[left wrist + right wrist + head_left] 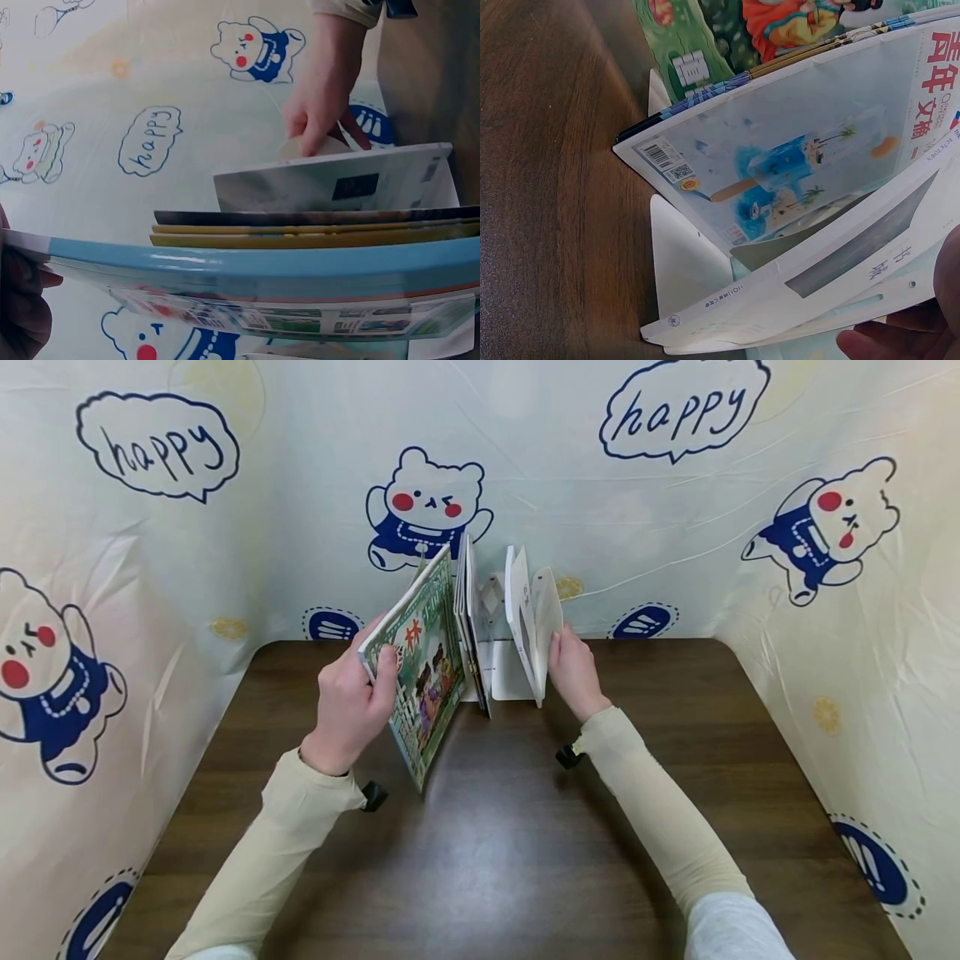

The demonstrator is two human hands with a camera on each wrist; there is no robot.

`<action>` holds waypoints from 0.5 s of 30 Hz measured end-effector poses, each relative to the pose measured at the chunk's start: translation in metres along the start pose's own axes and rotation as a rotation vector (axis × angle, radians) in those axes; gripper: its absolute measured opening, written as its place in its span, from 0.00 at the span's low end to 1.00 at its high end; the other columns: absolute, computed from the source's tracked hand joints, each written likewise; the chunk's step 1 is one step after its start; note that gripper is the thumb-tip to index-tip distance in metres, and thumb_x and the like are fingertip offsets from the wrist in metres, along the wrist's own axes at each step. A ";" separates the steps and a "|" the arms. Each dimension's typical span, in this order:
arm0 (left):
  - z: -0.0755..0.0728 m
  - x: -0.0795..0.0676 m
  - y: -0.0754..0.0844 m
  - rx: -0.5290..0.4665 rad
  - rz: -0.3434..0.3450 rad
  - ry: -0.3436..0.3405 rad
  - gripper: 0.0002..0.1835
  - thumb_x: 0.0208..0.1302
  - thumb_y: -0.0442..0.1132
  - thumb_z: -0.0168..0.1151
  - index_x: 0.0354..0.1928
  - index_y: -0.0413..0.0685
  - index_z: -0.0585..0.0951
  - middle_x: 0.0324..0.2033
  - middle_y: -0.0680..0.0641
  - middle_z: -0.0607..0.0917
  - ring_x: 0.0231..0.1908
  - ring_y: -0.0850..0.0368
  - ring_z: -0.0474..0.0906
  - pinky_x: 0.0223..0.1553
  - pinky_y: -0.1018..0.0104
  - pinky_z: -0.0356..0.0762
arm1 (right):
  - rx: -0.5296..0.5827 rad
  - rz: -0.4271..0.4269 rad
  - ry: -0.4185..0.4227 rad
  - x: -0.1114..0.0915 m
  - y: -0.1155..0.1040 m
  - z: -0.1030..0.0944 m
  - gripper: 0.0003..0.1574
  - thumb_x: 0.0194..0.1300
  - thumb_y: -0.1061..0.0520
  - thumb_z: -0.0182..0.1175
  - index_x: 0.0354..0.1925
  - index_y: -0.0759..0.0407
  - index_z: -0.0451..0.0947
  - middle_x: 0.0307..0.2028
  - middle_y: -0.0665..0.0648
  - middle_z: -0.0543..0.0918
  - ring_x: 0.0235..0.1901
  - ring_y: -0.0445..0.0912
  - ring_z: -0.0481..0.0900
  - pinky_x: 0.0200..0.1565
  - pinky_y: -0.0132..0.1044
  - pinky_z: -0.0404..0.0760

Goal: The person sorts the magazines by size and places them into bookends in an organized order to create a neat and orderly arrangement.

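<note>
My left hand (347,697) grips a green illustrated children's book (426,681) by its near-left edge, thumb on the front cover. The book stands tilted beside several thin magazines (468,627) held upright in a white bookend; one magazine (772,165) shows a blue popsicle cover. At the right of the row, my right hand (576,672) pinches the bookend's rounded end panel (550,602). A white book (847,255) leans against that panel's inner side. Between the magazines and the white book there is a gap, where the bookend's base (512,672) shows.
The bookend stands near the back edge of a dark wooden table (487,852). A pale patterned curtain (525,485) with cartoon bears hangs behind the table and along both sides.
</note>
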State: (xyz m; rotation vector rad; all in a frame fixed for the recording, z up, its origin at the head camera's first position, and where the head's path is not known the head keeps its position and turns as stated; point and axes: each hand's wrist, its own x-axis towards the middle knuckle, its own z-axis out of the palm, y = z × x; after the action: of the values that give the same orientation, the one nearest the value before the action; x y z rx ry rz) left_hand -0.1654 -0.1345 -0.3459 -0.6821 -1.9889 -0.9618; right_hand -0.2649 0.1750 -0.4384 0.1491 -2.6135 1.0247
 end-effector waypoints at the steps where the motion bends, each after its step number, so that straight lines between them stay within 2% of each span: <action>1: 0.002 0.001 -0.002 0.000 -0.001 0.002 0.22 0.75 0.37 0.53 0.65 0.31 0.77 0.48 0.31 0.88 0.34 0.40 0.88 0.29 0.43 0.85 | 0.001 0.000 0.000 0.000 0.000 0.000 0.20 0.84 0.57 0.44 0.58 0.73 0.72 0.51 0.74 0.83 0.49 0.67 0.85 0.47 0.60 0.84; 9: 0.018 0.008 -0.018 0.004 0.008 0.017 0.22 0.74 0.32 0.53 0.66 0.31 0.76 0.53 0.32 0.86 0.38 0.38 0.89 0.31 0.44 0.86 | -0.014 0.002 0.004 0.000 0.000 -0.001 0.21 0.84 0.56 0.43 0.57 0.73 0.73 0.50 0.75 0.83 0.49 0.67 0.85 0.48 0.61 0.83; 15: 0.029 0.011 -0.030 0.027 -0.001 0.035 0.22 0.74 0.33 0.53 0.65 0.29 0.75 0.50 0.29 0.86 0.35 0.37 0.88 0.29 0.44 0.86 | -0.013 0.007 -0.007 0.001 0.000 0.000 0.23 0.85 0.55 0.42 0.58 0.74 0.72 0.52 0.75 0.83 0.51 0.67 0.85 0.50 0.60 0.84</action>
State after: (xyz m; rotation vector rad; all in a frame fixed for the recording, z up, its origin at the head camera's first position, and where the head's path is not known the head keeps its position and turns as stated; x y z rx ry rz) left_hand -0.2056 -0.1268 -0.3587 -0.6455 -1.9677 -0.9397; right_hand -0.2659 0.1752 -0.4383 0.1404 -2.6284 1.0114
